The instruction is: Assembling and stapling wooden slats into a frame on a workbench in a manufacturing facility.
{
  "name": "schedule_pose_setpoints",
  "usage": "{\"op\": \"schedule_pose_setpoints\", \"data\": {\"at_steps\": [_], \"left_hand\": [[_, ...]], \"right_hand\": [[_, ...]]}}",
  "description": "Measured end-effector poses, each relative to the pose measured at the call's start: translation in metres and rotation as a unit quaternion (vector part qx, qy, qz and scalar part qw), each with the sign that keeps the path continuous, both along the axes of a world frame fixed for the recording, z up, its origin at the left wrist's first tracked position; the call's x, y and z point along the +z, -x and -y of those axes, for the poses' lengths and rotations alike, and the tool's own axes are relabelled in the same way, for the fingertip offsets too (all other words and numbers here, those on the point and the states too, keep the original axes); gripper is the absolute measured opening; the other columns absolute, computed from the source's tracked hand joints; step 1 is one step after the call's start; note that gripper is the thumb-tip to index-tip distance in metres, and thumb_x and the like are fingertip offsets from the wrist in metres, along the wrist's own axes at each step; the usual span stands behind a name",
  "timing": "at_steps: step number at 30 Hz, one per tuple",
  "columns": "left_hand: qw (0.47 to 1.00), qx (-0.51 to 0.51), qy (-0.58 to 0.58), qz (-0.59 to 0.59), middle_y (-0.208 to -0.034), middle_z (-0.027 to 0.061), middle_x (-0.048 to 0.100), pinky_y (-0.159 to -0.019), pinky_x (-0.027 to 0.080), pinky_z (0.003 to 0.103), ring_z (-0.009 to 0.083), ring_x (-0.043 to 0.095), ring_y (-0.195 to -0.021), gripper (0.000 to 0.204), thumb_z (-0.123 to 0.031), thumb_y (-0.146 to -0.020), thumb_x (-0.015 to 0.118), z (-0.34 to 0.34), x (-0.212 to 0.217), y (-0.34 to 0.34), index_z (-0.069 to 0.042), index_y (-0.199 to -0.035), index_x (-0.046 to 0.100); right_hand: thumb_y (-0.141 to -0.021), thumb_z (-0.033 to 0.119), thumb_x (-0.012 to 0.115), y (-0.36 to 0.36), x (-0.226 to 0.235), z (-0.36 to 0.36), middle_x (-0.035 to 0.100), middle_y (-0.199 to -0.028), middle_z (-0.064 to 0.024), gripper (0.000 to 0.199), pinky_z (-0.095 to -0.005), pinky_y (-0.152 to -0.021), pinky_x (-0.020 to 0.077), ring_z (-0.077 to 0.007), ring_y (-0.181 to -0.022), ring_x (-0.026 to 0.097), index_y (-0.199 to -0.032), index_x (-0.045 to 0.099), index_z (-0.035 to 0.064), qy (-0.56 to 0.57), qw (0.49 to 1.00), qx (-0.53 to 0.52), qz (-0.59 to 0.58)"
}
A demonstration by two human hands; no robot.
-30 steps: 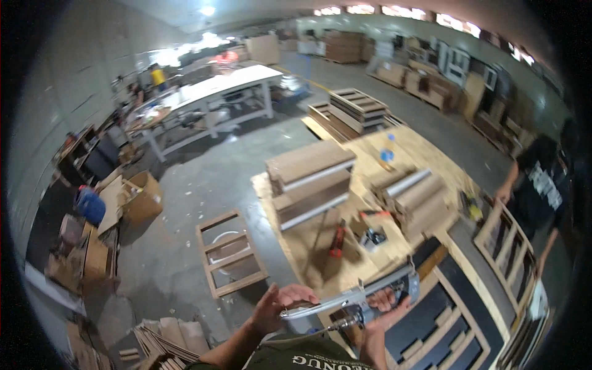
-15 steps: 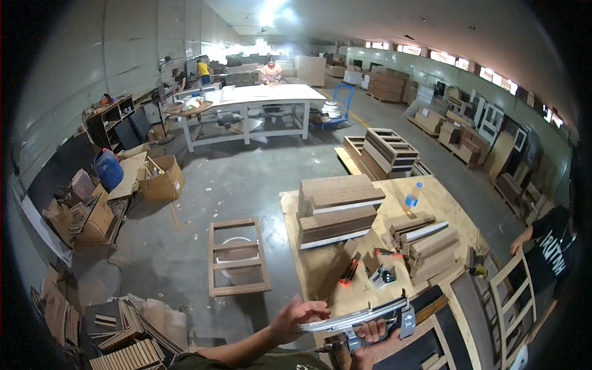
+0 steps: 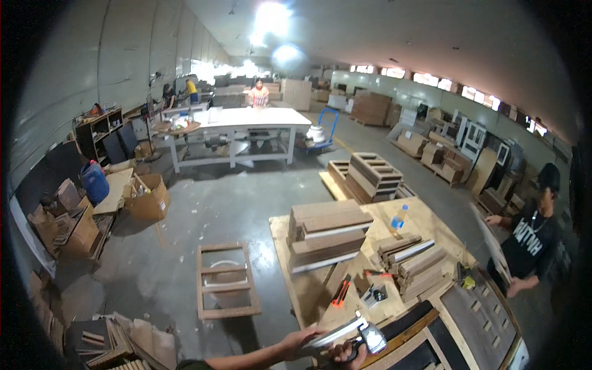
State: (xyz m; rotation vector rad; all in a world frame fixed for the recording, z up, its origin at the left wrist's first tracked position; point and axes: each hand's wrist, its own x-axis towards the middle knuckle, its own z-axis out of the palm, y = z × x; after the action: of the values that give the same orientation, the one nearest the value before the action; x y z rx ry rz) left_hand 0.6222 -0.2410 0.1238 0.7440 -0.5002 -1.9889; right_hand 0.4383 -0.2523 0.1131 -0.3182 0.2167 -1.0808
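Observation:
Low in the view, a grey and black nail gun (image 3: pixel 372 338) with a long silvery magazine is over the near edge of the plywood-topped worktable (image 3: pixel 280 237). My right hand (image 3: pixel 341 353) is wrapped round its handle, partly cut off by the lower edge. My left hand (image 3: pixel 300 338) is at the rear end of the magazine, its fingers against it and partly hidden. Beyond the gun lie a red and black utility knife (image 3: pixel 341 291), a small open box of dark pieces (image 3: pixel 374 296) and another red-handled tool (image 3: pixel 377 273).
Stacked wooden boards (image 3: pixel 327 231), loose wood strips (image 3: pixel 422 271) and a bottle (image 3: pixel 399 217) stand on the table. Panel frames (image 3: pixel 425 342) lie at its near right. A co-worker (image 3: pixel 530 237) on the right holds a panel. A wooden frame (image 3: pixel 228 280) is on the left floor.
The nail gun and both my hands sit lower in the view, the gun turned and further left. The co-worker has lifted the slatted frame off the table side and holds it edge-on.

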Motion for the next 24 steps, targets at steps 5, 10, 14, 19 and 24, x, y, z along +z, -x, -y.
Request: {"op": "schedule_pose_setpoints", "data": {"at_steps": [5, 10, 14, 19, 24], "left_hand": [[0.969, 0.14, 0.104, 0.173, -0.108, 0.0156, 0.063, -0.08, 0.048, 0.04, 0.031, 0.06, -0.094, 0.047, -0.044, -0.08, 0.061, -0.014, -0.054, -0.012, -0.007, -0.11, 0.062], [0.903, 0.236, 0.095, 0.347, -0.106, 0.0082, 0.06, -0.086, 0.044, 0.03, 0.0165, 0.056, -0.097, 0.04, -0.033, -0.092, 0.053, -0.038, -0.012, -0.027, -0.002, -0.117, 0.055], [0.786, 0.289, 0.231, 0.496, -0.095, 0.0101, 0.063, -0.077, 0.048, 0.03, 0.0165, 0.061, -0.085, 0.039, -0.029, -0.089, 0.058, -0.066, 0.026, -0.016, -0.001, -0.115, 0.056], [0.814, 0.18, 0.269, 0.482, -0.093, 0.0087, 0.062, -0.073, 0.049, 0.029, 0.0163, 0.062, -0.079, 0.035, -0.021, -0.086, 0.061, -0.106, 0.04, 0.039, -0.004, -0.115, 0.056], [0.825, 0.077, 0.332, 0.45, -0.108, 0.0135, 0.058, -0.083, 0.047, 0.032, 0.022, 0.06, -0.096, 0.057, -0.03, -0.084, 0.065, -0.156, 0.041, 0.108, -0.004, -0.13, 0.042]], "right_hand": [[-0.091, 0.036, 0.05, -0.004, -0.03, -0.005, 0.048, -0.068, -0.0044, 0.028, -0.0299, -0.061, 0.0412, -0.0174, -0.063, 0.048, -0.082, 0.051, 0.0096, 0.046, 0.998, 0.042, -0.014], [-0.09, 0.031, 0.052, -0.021, 0.018, -0.028, 0.05, -0.071, -0.0046, 0.023, -0.0302, -0.061, 0.0423, -0.0175, -0.065, 0.049, -0.085, 0.052, 0.0088, 0.067, 0.984, 0.047, -0.16], [-0.089, 0.027, 0.055, -0.012, 0.04, -0.05, 0.051, -0.073, -0.0046, 0.019, -0.0304, -0.062, 0.0432, -0.0176, -0.067, 0.05, -0.087, 0.053, 0.0081, 0.107, 0.96, 0.056, -0.254], [-0.088, 0.022, 0.058, 0.029, 0.052, -0.097, 0.052, -0.076, -0.0048, 0.015, -0.0307, -0.062, 0.0442, -0.0176, -0.068, 0.052, -0.09, 0.054, 0.0073, 0.136, 0.934, 0.035, -0.327], [-0.081, 0.007, 0.062, 0.102, 0.033, -0.159, 0.058, -0.09, -0.0051, 0.022, -0.0295, -0.067, 0.0469, -0.0152, -0.079, 0.056, -0.102, 0.057, 0.004, 0.114, 0.921, 0.039, -0.371]]}}
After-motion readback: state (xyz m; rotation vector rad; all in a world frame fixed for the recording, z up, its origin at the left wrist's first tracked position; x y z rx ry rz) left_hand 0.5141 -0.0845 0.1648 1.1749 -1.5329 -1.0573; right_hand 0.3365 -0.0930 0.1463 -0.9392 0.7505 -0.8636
